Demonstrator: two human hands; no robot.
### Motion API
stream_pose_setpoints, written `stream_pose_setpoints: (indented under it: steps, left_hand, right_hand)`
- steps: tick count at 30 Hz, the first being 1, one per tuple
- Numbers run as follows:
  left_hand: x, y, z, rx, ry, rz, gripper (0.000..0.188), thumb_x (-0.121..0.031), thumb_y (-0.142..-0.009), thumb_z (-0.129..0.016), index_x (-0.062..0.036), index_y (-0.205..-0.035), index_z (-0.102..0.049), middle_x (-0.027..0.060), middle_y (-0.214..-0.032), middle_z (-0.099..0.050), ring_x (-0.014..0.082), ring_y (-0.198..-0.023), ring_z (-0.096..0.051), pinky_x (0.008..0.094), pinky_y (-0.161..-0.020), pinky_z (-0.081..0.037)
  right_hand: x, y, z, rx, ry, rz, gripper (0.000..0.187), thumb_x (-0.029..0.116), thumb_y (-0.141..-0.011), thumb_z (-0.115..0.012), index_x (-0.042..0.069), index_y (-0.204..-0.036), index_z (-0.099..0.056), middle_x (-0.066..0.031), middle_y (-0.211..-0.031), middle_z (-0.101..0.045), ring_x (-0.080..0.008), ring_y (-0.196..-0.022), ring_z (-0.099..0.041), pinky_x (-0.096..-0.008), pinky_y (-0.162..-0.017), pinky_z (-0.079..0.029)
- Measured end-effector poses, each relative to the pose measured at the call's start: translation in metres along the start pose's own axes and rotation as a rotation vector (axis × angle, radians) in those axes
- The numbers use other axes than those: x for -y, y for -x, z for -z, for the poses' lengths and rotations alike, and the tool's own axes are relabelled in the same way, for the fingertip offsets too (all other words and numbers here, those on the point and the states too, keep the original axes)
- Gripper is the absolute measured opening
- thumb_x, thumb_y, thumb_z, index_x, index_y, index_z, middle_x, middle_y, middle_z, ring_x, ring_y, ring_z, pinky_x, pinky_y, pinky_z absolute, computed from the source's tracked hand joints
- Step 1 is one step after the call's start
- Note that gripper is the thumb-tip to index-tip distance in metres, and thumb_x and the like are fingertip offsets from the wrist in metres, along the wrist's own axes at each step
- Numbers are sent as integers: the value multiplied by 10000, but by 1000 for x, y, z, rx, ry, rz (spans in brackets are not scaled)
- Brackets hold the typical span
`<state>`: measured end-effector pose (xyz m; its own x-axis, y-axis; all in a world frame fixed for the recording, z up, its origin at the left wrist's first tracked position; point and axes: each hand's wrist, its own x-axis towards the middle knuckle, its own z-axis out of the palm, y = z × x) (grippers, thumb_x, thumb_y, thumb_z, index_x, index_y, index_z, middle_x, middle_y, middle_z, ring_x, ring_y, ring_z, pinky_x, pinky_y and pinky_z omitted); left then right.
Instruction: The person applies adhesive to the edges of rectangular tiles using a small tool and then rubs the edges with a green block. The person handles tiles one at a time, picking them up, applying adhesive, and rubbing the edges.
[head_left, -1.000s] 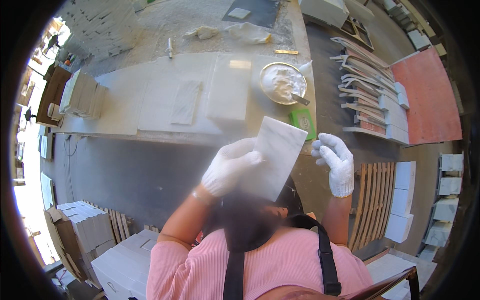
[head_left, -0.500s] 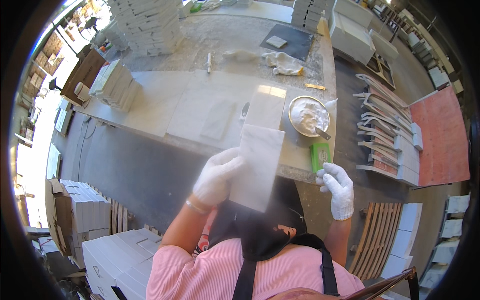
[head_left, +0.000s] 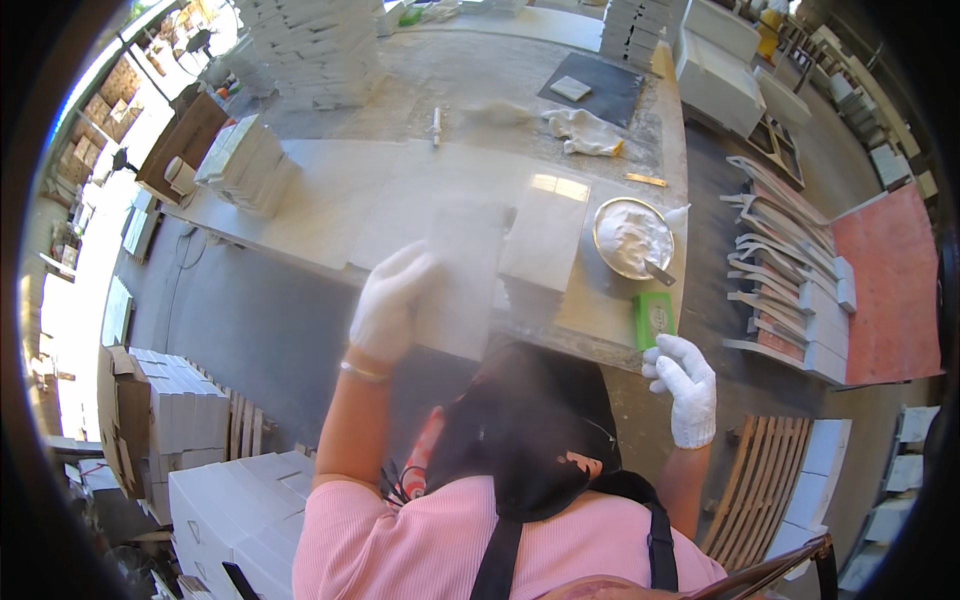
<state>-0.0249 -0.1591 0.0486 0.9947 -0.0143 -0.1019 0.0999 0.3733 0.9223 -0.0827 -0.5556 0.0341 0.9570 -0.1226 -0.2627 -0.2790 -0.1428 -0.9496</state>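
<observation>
My left hand (head_left: 392,305), in a white knit glove, grips the left edge of a pale marble-look tile (head_left: 458,295), which is smeared by motion above the table's near edge. To its right, another pale tile (head_left: 545,235) lies flat with light glinting on its far end. My gloved right hand (head_left: 685,392) hovers by the table's near right corner, its fingers half bent and apart, with nothing visible in them. Just beyond those fingertips sits a small green box (head_left: 655,320). A round bowl of white paste (head_left: 632,238) stands behind the box, a putty knife (head_left: 660,273) resting in it.
On the table (head_left: 370,190) are a tile stack (head_left: 248,165) at the left, a white marker-like stick (head_left: 436,127), a crumpled glove (head_left: 583,132) and a dark mat (head_left: 595,90). Right of it stands a rack of curved pale pieces (head_left: 780,260). White cartons (head_left: 235,510) fill the lower left.
My left hand has swung the held tile to the left, away from the lying tile. My right hand stays beside the green box. The whole view has shifted slightly.
</observation>
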Motion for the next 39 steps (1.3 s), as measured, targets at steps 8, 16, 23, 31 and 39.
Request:
stream_pose_setpoints:
  steps: [8, 16, 23, 31, 39]
  left_hand:
    - [31, -114, 82, -150, -452, 79, 454, -209, -1029, -687, 63, -1390, -642, 108, -1256, -732, 172, -1095, -702, 319, -954, -569]
    - [65, -137, 69, -191, -1102, 92, 559, -349, -944, -727, -57, -1416, -661, 182, -1340, -716, 290, -1185, -700, 374, -1012, -542]
    - [-48, -65, 2, 84, -1416, -259, 476, -394, -948, -693, -99, -1321, -708, 171, -1116, -756, 365, -1055, -716, 448, -935, -550]
    - [-178, 75, -120, 882, -1918, -428, 315, -358, -795, -794, -132, -973, -669, 37, -794, -665, 263, -729, -726, 410, -593, -544]
    - [-191, 105, -137, 875, -1953, -430, 332, -372, -805, -784, -124, -994, -669, 39, -804, -669, 265, -734, -726, 411, -604, -549]
  right_hand:
    - [-3, 2, -4, 37, -37, -26, 394, 116, -980, -675, -5, -1354, -662, -110, -1159, -758, -163, -960, -728, -284, -775, -552]
    - [5, 4, -6, 21, 26, -35, 381, 111, -985, -647, -13, -1345, -648, -116, -1134, -746, -161, -931, -712, -292, -773, -557]
    - [14, -4, -21, 63, 54, -11, 378, 110, -992, -648, -10, -1350, -648, -116, -1125, -748, -157, -933, -711, -286, -764, -550]
    - [90, 20, -21, 84, 509, 509, 185, 54, -877, -786, 6, -1056, -792, -189, -973, -777, -283, -855, -764, -346, -785, -586]
    - [104, 39, -18, 95, 471, 574, 180, 31, -876, -774, -9, -1052, -785, -177, -969, -779, -271, -861, -763, -349, -800, -585]
